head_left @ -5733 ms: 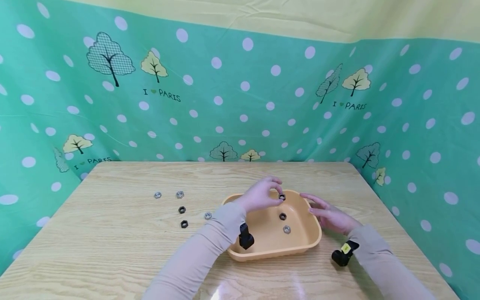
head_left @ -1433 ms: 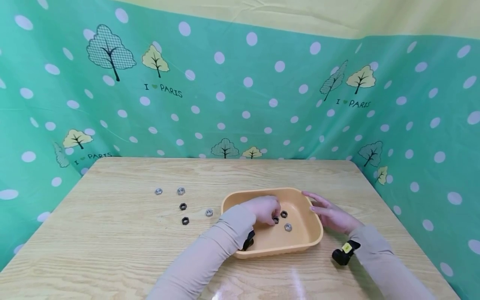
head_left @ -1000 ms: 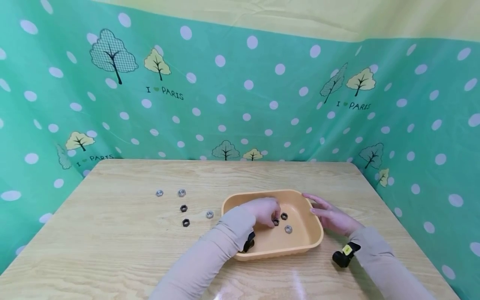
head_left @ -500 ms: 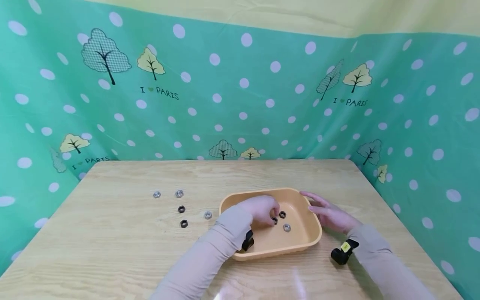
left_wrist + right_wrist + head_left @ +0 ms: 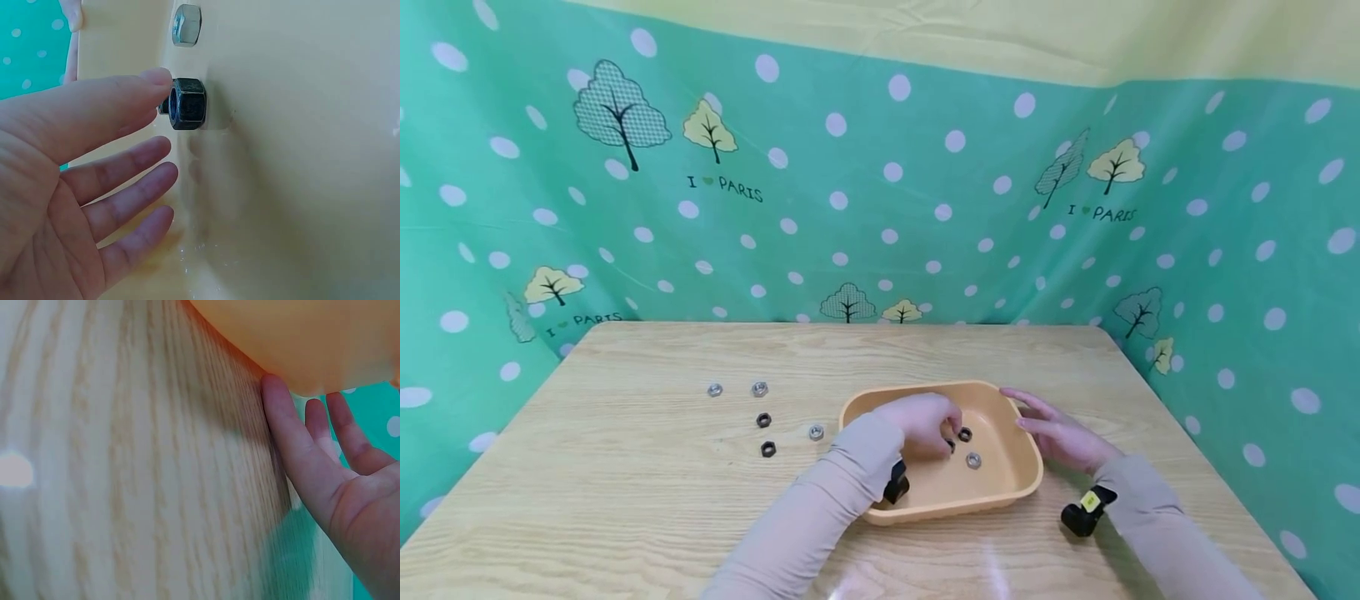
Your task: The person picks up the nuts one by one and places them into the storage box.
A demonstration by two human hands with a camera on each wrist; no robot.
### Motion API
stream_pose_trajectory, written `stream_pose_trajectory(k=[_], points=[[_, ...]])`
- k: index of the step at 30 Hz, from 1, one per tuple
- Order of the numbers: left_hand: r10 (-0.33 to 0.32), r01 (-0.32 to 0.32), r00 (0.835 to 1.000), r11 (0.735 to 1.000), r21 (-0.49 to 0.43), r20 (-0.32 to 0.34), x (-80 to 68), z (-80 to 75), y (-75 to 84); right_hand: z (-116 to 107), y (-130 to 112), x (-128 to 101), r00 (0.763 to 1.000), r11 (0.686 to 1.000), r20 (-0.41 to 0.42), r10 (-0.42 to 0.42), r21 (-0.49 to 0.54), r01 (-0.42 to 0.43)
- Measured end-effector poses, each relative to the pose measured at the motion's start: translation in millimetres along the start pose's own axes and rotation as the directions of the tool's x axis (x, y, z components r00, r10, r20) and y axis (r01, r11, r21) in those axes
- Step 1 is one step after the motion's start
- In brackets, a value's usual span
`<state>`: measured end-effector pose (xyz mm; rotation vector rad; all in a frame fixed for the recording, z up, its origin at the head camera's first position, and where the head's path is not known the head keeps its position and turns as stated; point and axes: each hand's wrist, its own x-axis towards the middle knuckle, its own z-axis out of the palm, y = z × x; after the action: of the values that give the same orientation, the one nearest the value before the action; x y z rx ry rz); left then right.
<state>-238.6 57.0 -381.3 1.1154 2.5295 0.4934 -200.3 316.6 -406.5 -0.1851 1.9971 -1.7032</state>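
Near the bench's right edge:
left hand (image 5: 69, 187): fingers relaxed, thumb touching black nut (image 5: 187, 103) in tray (image 5: 1026, 483)
right hand (image 5: 1063, 433): flat, steadying tray
risk: nut may roll away

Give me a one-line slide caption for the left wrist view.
Left hand touching a black nut inside the orange tray, silver nut beside it.

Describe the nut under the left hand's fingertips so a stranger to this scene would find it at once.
Start at the orange tray on the wooden table, near the right side. Inside it the left hand reaches down, fingertips on a black nut. Of the tray's three nuts it is the one touching the fingers; another black nut lies just beyond, and the silver nut is bright metal.
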Motion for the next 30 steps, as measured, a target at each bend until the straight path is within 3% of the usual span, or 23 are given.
stream_pose_trajectory(k=[8, 16, 30], points=[[0.066, -0.066, 0.998, 0.996, -0.051, -0.008, 0.7, 1.2, -1.0, 1.7, 4.5, 0.2, 1.000, 1.000, 0.009, -0.002, -0.007, 0.002], [0.057, -0.061, 0.997, 0.994, -0.091, -0.044, -2.8, -10.9, 4.1, -0.7, 1.1, -1.0, 1.000, 0.998, 0.001, -0.006, -0.061, 0.006], [0.041, -0.044, 0.999, 0.995, -0.090, -0.033, -13.9, -21.0, 9.6, 0.0, -0.5, -0.9, 1.000, 0.999, -0.013, 0.005, -0.047, -0.006]])
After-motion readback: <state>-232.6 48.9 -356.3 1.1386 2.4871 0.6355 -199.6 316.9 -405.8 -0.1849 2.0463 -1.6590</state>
